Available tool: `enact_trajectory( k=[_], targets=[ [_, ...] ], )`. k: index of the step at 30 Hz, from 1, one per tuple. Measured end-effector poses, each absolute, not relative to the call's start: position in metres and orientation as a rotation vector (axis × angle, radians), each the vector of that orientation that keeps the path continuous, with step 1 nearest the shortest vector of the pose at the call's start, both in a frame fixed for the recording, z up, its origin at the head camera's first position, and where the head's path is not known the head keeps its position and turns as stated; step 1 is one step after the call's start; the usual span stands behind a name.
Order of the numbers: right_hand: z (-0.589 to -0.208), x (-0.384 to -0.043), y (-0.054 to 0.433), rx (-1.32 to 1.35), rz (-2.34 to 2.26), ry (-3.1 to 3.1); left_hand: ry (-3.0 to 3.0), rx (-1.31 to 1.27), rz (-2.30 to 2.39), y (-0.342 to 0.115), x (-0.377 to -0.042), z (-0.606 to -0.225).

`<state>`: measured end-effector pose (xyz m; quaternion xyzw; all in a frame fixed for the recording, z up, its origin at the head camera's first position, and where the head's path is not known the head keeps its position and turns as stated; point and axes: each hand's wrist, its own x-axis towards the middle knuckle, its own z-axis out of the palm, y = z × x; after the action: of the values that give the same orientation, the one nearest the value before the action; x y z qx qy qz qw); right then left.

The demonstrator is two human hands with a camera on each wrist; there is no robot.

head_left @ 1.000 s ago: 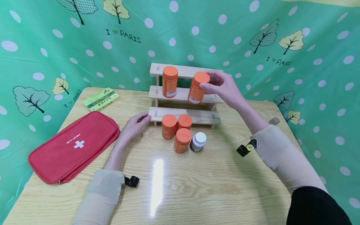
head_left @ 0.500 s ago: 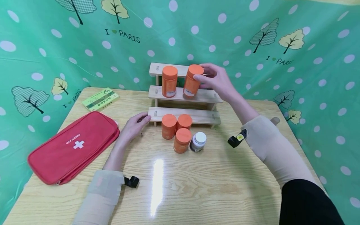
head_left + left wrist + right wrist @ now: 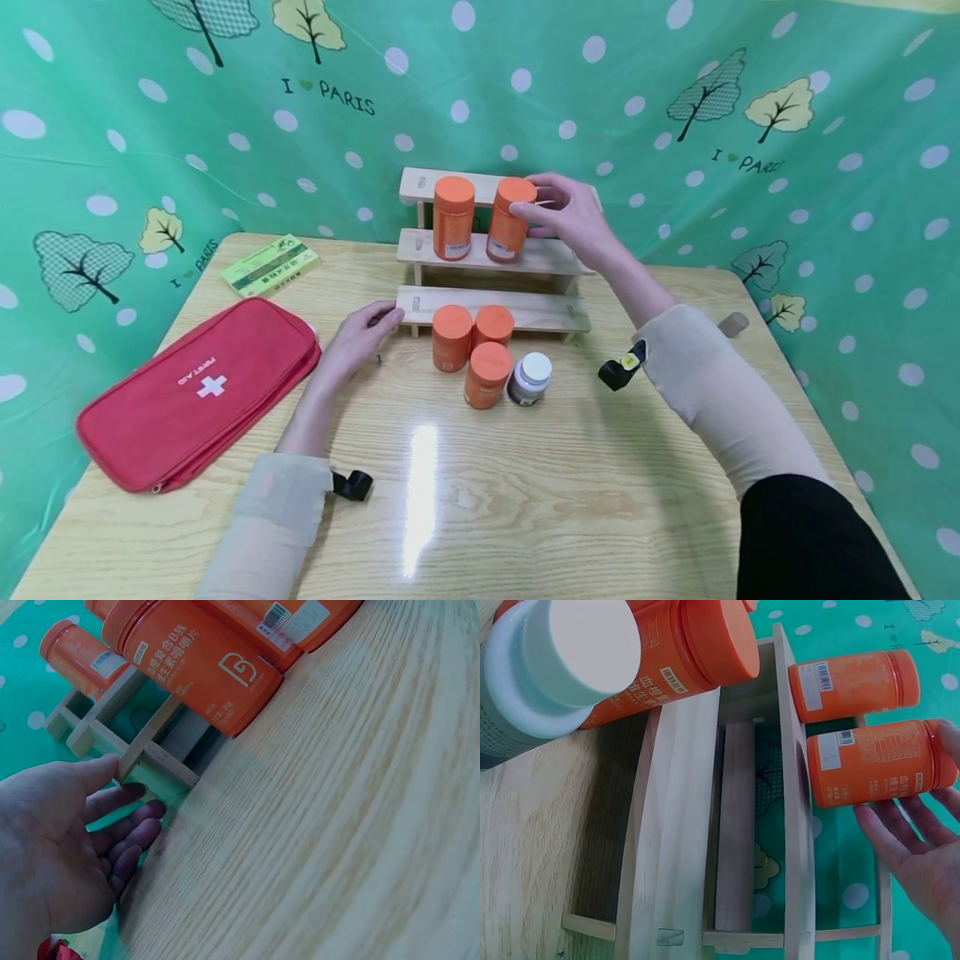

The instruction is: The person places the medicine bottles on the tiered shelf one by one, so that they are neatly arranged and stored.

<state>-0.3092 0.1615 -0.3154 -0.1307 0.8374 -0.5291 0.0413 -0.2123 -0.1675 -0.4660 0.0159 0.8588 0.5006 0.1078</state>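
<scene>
An orange vitamin bottle [image 3: 508, 221] stands on the middle tier of the wooden step shelf [image 3: 495, 308]. My right hand [image 3: 573, 215] holds it near the cap, thumb in front and fingers behind. To its left is a matching vitamin bottle [image 3: 453, 218], a small gap apart. My left hand [image 3: 356, 337] is at the left end of the lowest tier; in the left wrist view its thumb and curled index finger pinch the plank end [image 3: 129, 761]. Several more orange vitamin bottles [image 3: 486, 379] stand on the table before the shelf, beside a white-capped bottle [image 3: 529, 379].
A red first-aid pouch [image 3: 198, 392] lies at the left of the table [image 3: 540, 508], with a green-yellow box [image 3: 272, 265] behind it. A green patterned cloth [image 3: 570, 92] hangs behind and at the sides. A greyish rounded object [image 3: 732, 324] lies beyond the right forearm.
My right hand has moved left with its vitamin bottle, which was tilted above the middle tier and now stands upright there. The left hand has stayed in place.
</scene>
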Motion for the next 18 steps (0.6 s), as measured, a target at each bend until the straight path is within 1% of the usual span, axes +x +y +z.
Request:
enact_trajectory(
  k=[18],
  targets=[
    [-0.3231,-0.312,0.1635,-0.395,-1.625,2.538,2.538,0.046,1.483,-0.1668,-0.2128,-0.4665]
  ],
)
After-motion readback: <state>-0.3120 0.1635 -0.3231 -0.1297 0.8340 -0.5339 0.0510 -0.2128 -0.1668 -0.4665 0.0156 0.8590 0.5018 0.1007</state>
